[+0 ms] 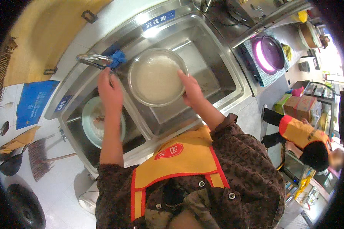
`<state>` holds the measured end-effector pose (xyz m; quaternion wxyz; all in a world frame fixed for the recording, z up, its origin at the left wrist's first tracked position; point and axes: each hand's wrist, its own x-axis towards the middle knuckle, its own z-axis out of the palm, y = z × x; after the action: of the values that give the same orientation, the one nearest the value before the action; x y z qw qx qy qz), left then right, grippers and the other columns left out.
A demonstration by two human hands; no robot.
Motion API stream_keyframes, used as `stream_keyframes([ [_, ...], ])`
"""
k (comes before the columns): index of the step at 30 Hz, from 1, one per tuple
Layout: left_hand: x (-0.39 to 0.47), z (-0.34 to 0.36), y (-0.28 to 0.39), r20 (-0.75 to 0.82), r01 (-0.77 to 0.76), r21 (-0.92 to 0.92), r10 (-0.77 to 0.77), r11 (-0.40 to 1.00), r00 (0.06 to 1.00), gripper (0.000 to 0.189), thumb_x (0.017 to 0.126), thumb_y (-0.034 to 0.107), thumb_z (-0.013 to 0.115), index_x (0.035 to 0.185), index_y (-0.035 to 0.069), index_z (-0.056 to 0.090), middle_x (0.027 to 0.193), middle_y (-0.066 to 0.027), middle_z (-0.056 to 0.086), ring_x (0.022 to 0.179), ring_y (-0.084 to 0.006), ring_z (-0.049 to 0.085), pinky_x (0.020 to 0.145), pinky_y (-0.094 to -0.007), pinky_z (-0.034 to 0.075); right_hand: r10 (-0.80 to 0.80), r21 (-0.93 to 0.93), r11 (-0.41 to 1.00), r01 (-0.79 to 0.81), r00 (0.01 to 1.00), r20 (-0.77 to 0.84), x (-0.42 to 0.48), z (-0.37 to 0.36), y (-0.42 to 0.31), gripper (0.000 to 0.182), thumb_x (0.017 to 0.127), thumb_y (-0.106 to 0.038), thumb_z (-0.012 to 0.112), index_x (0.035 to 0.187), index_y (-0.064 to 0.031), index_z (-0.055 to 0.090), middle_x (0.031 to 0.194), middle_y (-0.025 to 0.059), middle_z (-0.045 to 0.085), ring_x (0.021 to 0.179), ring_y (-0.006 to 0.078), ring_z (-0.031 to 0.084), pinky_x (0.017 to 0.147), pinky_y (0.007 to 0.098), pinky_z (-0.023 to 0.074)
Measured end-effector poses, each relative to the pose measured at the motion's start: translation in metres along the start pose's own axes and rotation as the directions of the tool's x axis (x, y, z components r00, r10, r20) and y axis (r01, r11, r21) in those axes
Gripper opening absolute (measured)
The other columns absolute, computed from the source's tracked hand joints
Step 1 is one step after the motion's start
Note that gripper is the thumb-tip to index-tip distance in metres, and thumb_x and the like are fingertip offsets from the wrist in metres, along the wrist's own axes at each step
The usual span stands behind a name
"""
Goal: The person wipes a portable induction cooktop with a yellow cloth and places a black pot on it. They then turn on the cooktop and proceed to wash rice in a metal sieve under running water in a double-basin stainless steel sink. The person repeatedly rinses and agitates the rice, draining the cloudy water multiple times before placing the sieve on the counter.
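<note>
A round metal bowl (157,77) filled with cloudy, whitish liquid is over the right basin of a stainless steel double sink (146,126). My right hand (193,90) grips its right rim, thumb on top. At the left, my left hand (110,88) is raised by the faucet (94,59), its fingers near a dark part below the spout; whether they close on it cannot be told. A blue cloth (118,58) is wrapped at the spout's end. Beneath my left forearm, a pale green basin (87,123) with water and reddish-brown bits sits in the left sink basin.
A dark round pan (272,53) lies on a patterned surface at right. A co-worker in an orange vest (301,128) bends near cardboard boxes (299,106). A broom (38,159) and a black wok (25,206) are at lower left. Sink edges surround both basins.
</note>
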<state>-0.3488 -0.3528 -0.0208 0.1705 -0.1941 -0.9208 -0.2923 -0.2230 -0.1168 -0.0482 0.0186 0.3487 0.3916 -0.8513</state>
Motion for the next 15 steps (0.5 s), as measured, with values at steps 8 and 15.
stream_keyframes([
  [8,-0.009,0.051,0.136,0.329,-0.228,-0.292,0.321,0.929,0.888,0.036,0.08,0.015,0.06,0.113,0.001,0.058,0.118,-0.017,0.056,0.111,-0.0333,0.052,0.096,-0.0395,0.041,0.023,-0.005,1.0,-0.023,1.0,-0.004,-0.033,-0.045,-0.025,0.047,0.088,-0.041,0.056,0.12,-0.0076,0.052,0.103,0.0048,0.059,0.087,0.0154,0.058,0.066,0.0296,0.0473],
  [15,-0.023,0.082,0.193,0.522,-0.348,-0.24,0.422,0.906,0.741,0.046,0.074,0.031,0.067,0.111,0.004,0.06,0.123,-0.0156,0.052,0.114,-0.0333,0.049,0.099,-0.041,0.038,-0.041,0.014,0.999,0.04,0.996,0.075,-0.028,-0.092,-0.021,0.042,0.088,-0.041,0.057,0.115,-0.0083,0.055,0.101,0.0031,0.059,0.086,0.0145,0.058,0.066,0.0287,0.0477],
])
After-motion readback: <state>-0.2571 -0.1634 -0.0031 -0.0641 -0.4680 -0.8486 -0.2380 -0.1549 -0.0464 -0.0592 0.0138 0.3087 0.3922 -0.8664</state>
